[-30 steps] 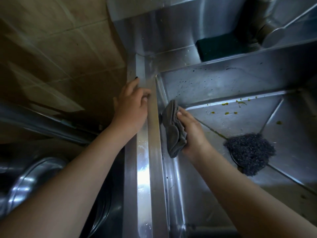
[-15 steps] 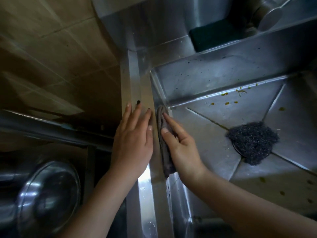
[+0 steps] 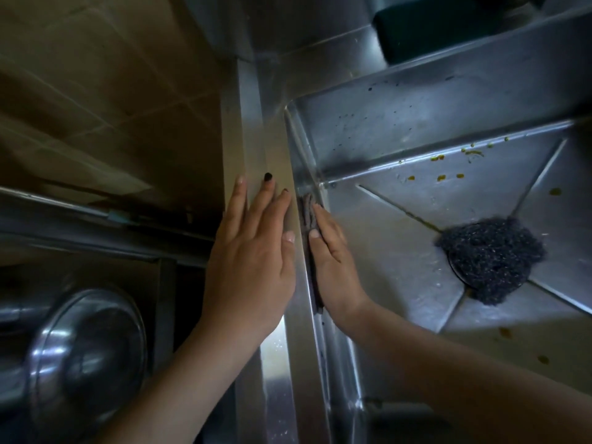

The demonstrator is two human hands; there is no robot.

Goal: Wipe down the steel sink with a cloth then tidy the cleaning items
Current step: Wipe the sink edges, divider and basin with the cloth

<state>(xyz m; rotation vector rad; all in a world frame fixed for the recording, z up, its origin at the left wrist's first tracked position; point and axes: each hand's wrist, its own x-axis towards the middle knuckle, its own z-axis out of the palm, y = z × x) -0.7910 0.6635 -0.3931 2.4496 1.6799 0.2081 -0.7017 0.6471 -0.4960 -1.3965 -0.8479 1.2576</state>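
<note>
The right hand [image 3: 333, 267], fingers straight and together, is pressing the grey cloth [image 3: 308, 216] flat against the sink [image 3: 384, 123] wall, the cloth lying at its 9 o'clock. Further toward 9 o'clock, the left hand [image 3: 253, 264], fingers spread, is resting flat on the rim [image 3: 275, 149].
</note>
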